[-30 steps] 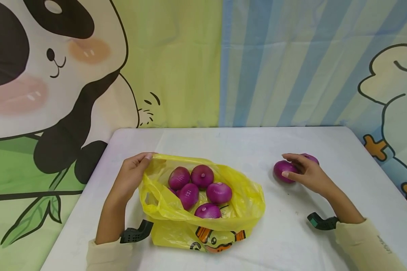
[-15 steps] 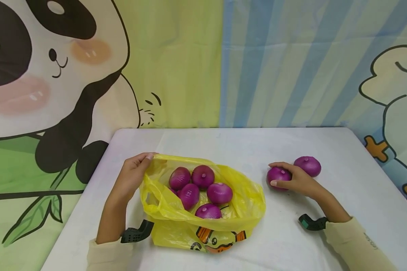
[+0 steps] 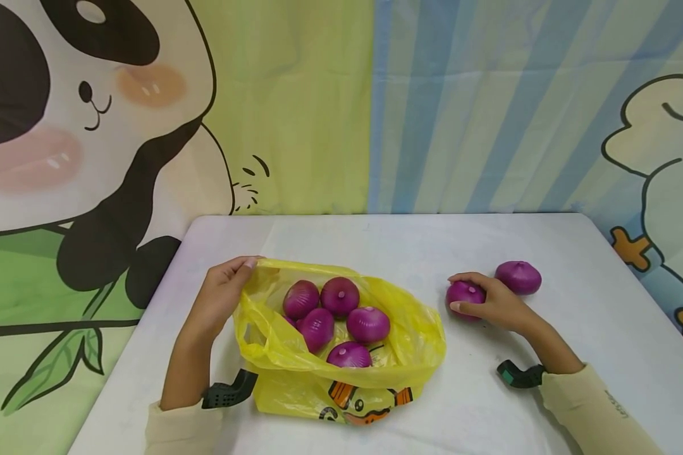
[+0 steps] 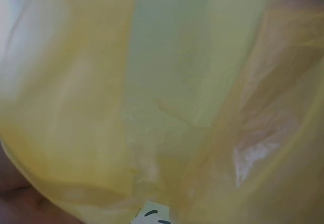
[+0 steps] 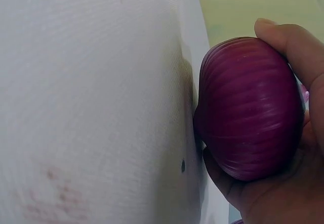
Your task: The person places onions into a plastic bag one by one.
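Note:
A yellow plastic bag (image 3: 341,395) stands with its mouth spread on the table, and several purple onions (image 3: 368,324) lie inside it. My left hand (image 3: 222,297) pinches the bag's rim at its upper left corner. On the right, my right hand (image 3: 498,304) grips a purple onion (image 3: 465,297) between thumb and fingers. The right wrist view shows that same onion (image 5: 250,110) close to the white cloth. Another onion (image 3: 518,278) lies just behind the right hand. Yellow film (image 4: 172,82) fills most of the left wrist view.
A white cloth covers the table (image 3: 341,237). Behind it hangs a printed curtain (image 3: 287,107) with a panda on the left and a pale bird on the right. A black wrist device (image 3: 230,388) sits beside the bag's left side.
My right hand has moved left and a little nearer with the gripped onion, away from the other onion, which now shows whole. The left hand and bag look unmoved.

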